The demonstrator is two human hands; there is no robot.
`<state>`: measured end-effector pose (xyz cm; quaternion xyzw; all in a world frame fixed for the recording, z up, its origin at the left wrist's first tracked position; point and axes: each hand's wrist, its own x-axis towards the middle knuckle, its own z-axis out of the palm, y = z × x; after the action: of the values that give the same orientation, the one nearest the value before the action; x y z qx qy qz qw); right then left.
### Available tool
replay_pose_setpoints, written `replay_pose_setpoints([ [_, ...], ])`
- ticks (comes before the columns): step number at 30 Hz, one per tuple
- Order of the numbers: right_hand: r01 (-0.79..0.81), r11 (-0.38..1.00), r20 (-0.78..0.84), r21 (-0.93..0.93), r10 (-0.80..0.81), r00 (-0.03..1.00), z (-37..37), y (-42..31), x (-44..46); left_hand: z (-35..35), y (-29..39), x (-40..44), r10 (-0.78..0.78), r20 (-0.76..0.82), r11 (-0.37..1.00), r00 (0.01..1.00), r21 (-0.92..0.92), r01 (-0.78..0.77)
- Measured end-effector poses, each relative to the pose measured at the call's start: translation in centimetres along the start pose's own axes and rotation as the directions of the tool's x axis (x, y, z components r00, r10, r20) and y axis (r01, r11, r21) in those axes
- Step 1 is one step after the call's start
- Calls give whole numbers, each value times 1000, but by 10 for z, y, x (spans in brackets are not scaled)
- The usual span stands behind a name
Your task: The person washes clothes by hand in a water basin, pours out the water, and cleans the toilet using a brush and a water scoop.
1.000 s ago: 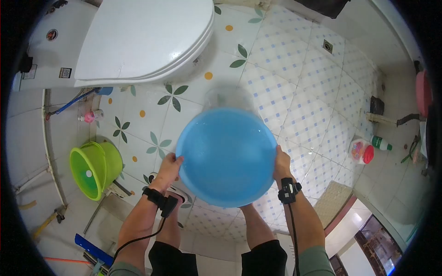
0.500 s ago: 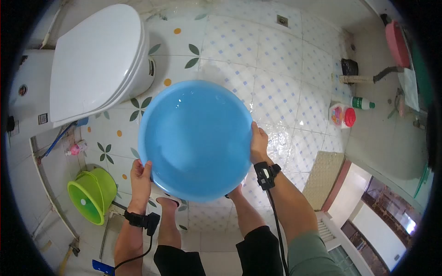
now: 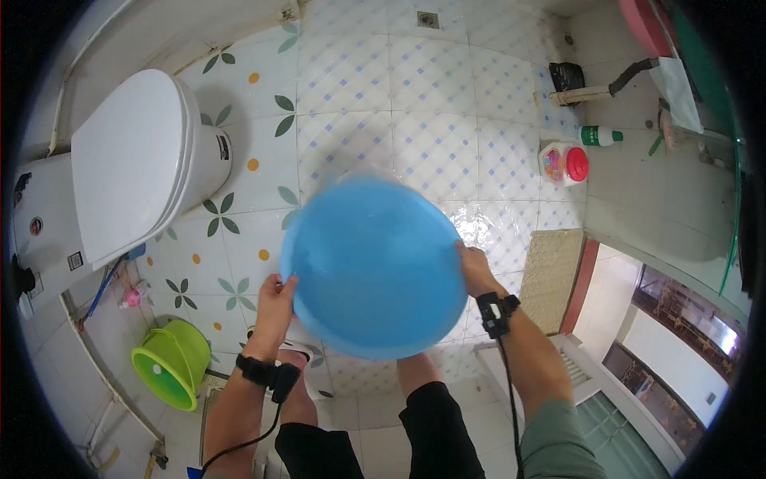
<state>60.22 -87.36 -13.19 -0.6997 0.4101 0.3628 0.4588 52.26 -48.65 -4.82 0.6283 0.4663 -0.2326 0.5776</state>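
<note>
A large round blue basin (image 3: 375, 271) is held up in front of my legs, somewhat blurred. My left hand (image 3: 275, 307) grips its left rim, thumb on top. On the right rim, my right hand (image 3: 477, 270) is closed in the same way. The fingers under the rim are mostly hidden. At the far rim a clear, blurry streak that looks like water (image 3: 371, 170) spills toward the tiled floor (image 3: 435, 148). Both wrists wear black straps with cables.
A white toilet (image 3: 132, 164) with its lid down stands at the left, a green bucket (image 3: 171, 363) below it. A red-capped tub (image 3: 563, 164) and a green-and-white bottle (image 3: 598, 136) sit by the right wall. A floor drain (image 3: 428, 19) lies ahead; a beige mat (image 3: 550, 271) lies near the doorway.
Both hands and the basin have shifted right in view, and the basin looks more tilted, its far edge lower. The water-like streak at the far rim has appeared. The whole view has shifted.
</note>
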Motion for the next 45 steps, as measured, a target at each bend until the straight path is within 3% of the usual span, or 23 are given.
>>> replay_pose_setpoints([
  [6,40,970,-75,-239,-59,995,-119,15,22,78,7,28,-179,258,983,949,2,185],
  [10,57,959,-126,-278,-95,987,-169,-59,-24,133,-12,47,-198,431,970,880,-45,240],
  [11,90,923,-132,-374,-149,980,-181,-74,-24,146,-11,47,-198,441,965,875,-67,252],
  [14,212,928,-111,-307,-257,960,-207,-123,-36,183,-3,44,-212,502,947,838,-105,302],
  [17,420,907,-198,14,-409,891,-201,-174,-57,210,-1,44,-277,555,912,785,-107,397],
  [20,455,890,-152,2,-450,880,-182,-244,-106,230,-2,40,-267,677,896,686,-88,436],
  [23,506,811,-84,-294,-549,832,-160,-300,-152,248,-6,20,-75,833,848,548,-236,475],
  [26,521,594,-53,-613,-689,723,-112,-340,-196,243,8,-12,88,905,762,417,-331,557],
  [27,507,570,-7,-647,-669,743,-100,-350,-204,238,14,-23,136,916,721,378,-353,597],
  [28,524,536,17,-662,-688,725,-90,-355,-212,234,16,-27,61,916,719,397,-316,619],
  [30,573,461,92,-678,-720,688,-67,-361,-225,221,14,-34,-93,890,694,446,-263,670],
  [31,592,360,100,-721,-792,602,-55,-356,-231,218,-1,-31,-71,875,722,479,-286,630],
  [34,654,446,124,-611,-762,636,-24,-340,-274,159,-20,-46,-60,780,725,623,-395,564],
  [36,709,486,167,-511,-753,636,-11,-319,-308,97,-14,-69,-88,705,817,704,-353,456],
  [39,794,462,163,-394,-816,555,8,-278,-367,-18,-8,-134,19,457,852,889,-472,225],
  [41,757,581,219,-300,-730,647,34,-253,-406,-86,-22,-167,40,274,869,961,-484,102],
  [44,795,579,383,-181,-703,600,103,-216,-472,-160,-61,-220,35,-92,767,995,-636,-86],
  [45,733,657,400,-175,-633,663,117,-202,-484,-186,-75,-231,38,-221,709,975,-681,-182],
])
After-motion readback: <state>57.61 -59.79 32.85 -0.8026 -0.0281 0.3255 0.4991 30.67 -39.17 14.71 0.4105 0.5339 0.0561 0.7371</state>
